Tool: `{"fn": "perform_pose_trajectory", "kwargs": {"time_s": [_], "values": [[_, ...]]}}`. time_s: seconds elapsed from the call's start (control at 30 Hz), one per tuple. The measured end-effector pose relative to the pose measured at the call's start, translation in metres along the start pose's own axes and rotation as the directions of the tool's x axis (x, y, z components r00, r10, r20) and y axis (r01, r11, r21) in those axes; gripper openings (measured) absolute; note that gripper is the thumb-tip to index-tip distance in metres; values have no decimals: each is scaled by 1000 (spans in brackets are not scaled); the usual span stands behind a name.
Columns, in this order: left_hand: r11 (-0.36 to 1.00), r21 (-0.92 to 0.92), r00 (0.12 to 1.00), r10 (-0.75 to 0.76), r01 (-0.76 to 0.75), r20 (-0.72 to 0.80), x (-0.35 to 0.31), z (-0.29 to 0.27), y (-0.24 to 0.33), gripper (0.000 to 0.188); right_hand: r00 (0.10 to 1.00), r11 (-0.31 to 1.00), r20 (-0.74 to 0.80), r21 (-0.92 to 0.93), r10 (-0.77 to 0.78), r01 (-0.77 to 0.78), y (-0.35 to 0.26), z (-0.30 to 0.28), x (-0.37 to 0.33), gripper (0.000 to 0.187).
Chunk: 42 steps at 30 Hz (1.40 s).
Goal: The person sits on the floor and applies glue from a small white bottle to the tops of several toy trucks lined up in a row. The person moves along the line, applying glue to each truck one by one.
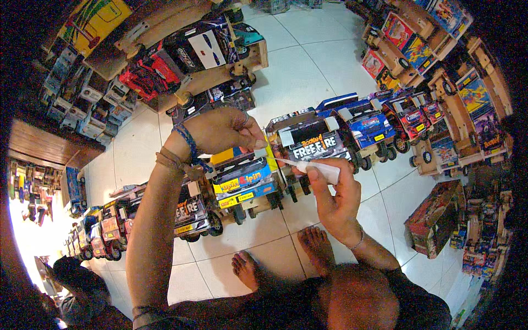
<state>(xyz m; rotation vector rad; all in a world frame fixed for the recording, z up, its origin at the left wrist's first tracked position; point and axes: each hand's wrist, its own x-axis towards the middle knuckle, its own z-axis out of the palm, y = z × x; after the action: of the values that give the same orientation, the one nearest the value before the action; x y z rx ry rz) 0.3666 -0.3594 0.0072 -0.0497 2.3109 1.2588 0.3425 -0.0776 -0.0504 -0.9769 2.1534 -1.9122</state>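
My right hand (336, 206) grips a small white squeeze bottle (328, 172) whose thin nozzle points left. Higher up and to the left, my left hand (220, 132) has its fingers pinched together. A small pale spot shows at those fingertips, too small to name. Beneath the left hand stands a yellow-and-blue toy truck (242, 186). A black toy truck (311, 142) with small white squares at its upper corners is beside it, behind the bottle. The nozzle tip lies in front of the gap between these two trucks.
The row continues with a blue toy truck (366, 129) and a red toy truck (412, 119); several more run to the lower left. Wooden truck bodies stack at the right, near a worn reddish box (434, 219). My bare feet (318, 247) stand on white floor tiles (291, 66). Another person (82, 289) is at lower left.
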Motion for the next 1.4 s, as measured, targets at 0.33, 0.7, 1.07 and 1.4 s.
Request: {"fn": "perform_pose_trajectory", "kwargs": {"time_s": [0.33, 0.7, 1.07, 1.4], "values": [[1000, -20, 1000, -16, 15, -16, 1, 1, 0, 29, 1000, 998, 11, -61, 22, -22, -4, -3, 0, 19], [1000, -17, 999, 15, -15, -36, 2, 1, -3, 29, 1000, 999, 0, -16, 29, -29, -4, -1, 1, 18], [999, -14, 1000, 29, -29, 11, 2, -2, -2, 29, 1000, 998, 2, -58, -12, 12, -2, -2, 1, 19], [1000, 8, 1000, 2, -2, 12, 2, -2, 1, 31, 1000, 999, 20, -50, -10, 11, -4, 1, -8, 22]]}}
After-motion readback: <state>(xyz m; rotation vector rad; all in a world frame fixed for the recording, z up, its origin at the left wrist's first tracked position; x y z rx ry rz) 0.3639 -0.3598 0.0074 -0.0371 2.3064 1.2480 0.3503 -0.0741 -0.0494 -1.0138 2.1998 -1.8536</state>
